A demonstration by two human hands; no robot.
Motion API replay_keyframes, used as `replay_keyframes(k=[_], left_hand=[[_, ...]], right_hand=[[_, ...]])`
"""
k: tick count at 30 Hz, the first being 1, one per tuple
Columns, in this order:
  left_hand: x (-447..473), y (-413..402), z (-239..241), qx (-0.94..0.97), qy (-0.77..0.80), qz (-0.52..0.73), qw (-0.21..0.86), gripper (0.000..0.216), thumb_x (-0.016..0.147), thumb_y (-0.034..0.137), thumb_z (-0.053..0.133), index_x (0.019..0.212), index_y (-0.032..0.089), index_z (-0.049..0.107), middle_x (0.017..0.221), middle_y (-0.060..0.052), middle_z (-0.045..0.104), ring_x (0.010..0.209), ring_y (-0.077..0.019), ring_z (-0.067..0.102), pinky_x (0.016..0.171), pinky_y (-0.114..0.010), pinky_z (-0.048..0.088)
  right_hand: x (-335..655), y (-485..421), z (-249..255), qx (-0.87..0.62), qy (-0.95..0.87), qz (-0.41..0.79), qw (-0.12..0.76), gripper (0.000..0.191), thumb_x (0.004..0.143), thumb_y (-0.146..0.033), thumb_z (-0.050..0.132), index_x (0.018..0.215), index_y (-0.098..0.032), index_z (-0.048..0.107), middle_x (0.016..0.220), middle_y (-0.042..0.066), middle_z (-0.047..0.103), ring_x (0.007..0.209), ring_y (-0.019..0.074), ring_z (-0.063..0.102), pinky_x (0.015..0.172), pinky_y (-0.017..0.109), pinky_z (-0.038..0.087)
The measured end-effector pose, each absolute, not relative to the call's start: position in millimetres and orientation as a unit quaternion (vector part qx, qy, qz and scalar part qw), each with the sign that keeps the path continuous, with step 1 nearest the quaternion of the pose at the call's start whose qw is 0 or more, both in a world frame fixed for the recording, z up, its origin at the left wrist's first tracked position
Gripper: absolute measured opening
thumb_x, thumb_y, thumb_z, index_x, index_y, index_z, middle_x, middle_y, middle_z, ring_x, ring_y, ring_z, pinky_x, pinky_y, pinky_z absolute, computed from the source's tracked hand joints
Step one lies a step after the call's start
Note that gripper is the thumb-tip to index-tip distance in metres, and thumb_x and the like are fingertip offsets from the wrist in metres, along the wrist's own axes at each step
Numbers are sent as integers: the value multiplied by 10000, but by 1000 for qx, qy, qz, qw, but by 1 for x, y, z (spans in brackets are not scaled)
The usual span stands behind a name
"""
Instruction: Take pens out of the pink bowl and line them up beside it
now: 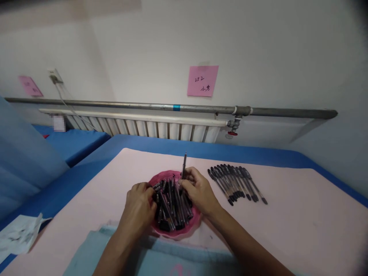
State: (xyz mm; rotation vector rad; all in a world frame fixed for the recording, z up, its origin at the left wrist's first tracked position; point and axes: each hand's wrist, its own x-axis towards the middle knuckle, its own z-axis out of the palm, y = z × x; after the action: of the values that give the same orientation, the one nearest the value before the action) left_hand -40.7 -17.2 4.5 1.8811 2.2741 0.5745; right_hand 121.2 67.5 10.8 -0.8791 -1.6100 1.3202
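Note:
A round pink basket [196,223] is heaped with dark pen parts [171,203], some of them clear barrels. Over its right side, my right hand [198,188] pinches a pen [184,165] held upright, its bare tip pointing up. At the left rim my left hand [140,203] is curled with its fingers down among the parts; what its fingertips grip is hidden. To the right lies a fanned row of several capped black pens [232,182], side by side and apart from both hands.
A pink mat [301,214] covers the blue table [276,153]. Light blue cloth [161,255] lies at the front, with a crumpled white bag [21,234] at left. Behind stand a radiator [149,127] and a pipe with a red valve [232,133]. Blue fabric [23,153] hangs at left.

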Motion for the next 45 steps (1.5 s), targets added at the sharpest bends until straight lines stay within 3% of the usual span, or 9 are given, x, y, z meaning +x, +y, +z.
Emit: replay_keyframes(k=[7, 16, 21, 25, 28, 32, 36, 42, 45], left_hand=[[-36, -20, -3, 640, 755, 114, 82, 280, 595, 153, 557, 830, 228, 687, 1194, -124, 568, 1170, -345, 394, 899, -466, 316], [-30, -18, -7, 634, 762, 101, 77, 300, 609, 120, 540, 821, 246, 712, 1182, -123, 590, 1172, -374, 404, 885, -500, 320], [-37, -20, 4, 590, 763, 246, 97, 206, 650, 164, 575, 796, 242, 697, 1147, -87, 617, 1103, -322, 470, 903, -456, 337], [-32, -24, 14, 511, 672, 433, 314, 103, 693, 237, 584, 753, 213, 664, 774, -39, 674, 766, -218, 589, 709, -312, 440], [-26, -24, 17, 453, 607, 503, 416, 99, 677, 243, 618, 752, 187, 652, 751, -39, 666, 744, -200, 588, 675, -278, 444], [-22, -23, 18, 431, 590, 518, 444, 104, 673, 231, 629, 757, 171, 638, 749, -29, 649, 738, -176, 569, 677, -265, 435], [-26, -23, 16, 433, 589, 520, 441, 101, 683, 236, 618, 757, 167, 619, 724, -2, 616, 715, -153, 545, 662, -255, 422], [-29, -22, 13, 413, 586, 551, 427, 136, 685, 285, 635, 752, 168, 617, 702, 10, 600, 688, -138, 526, 648, -250, 421], [-30, -20, 13, 378, 579, 585, 424, 186, 682, 335, 644, 772, 172, 626, 704, 13, 606, 666, -130, 529, 630, -246, 431]], right_hand=[[120, 66, 11, -354, -641, 537, 418, 90, 704, -212, 541, 789, -208, 511, 645, -58, 546, 604, 114, 527, 574, 227, 421], [119, 63, 15, -342, -641, 541, 424, 106, 675, -175, 551, 777, -199, 543, 669, -58, 560, 635, 108, 535, 626, 229, 434], [118, 60, 15, -340, -584, 609, 414, 85, 696, -199, 550, 764, -201, 500, 594, -63, 559, 471, 82, 490, 454, 195, 375], [114, 57, 14, -313, -515, 684, 411, 92, 719, -244, 542, 772, -196, 483, 562, -52, 572, 380, 74, 460, 379, 187, 336], [113, 55, 14, -293, -489, 713, 409, 107, 717, -254, 560, 776, -195, 493, 562, -44, 580, 394, 80, 478, 379, 186, 355], [113, 55, 16, -290, -473, 711, 433, 116, 708, -247, 581, 765, -189, 499, 572, -32, 587, 456, 98, 526, 394, 183, 380], [116, 58, 17, -315, -499, 681, 434, 92, 738, -258, 555, 752, -186, 499, 530, -49, 556, 403, 73, 468, 373, 168, 333], [118, 58, 14, -334, -594, 636, 362, 77, 796, -276, 503, 790, -205, 530, 516, -68, 497, 403, 77, 432, 392, 186, 322], [118, 56, 11, -302, -670, 599, 317, 66, 791, -213, 509, 806, -211, 574, 571, -59, 508, 498, 89, 471, 485, 207, 378]])
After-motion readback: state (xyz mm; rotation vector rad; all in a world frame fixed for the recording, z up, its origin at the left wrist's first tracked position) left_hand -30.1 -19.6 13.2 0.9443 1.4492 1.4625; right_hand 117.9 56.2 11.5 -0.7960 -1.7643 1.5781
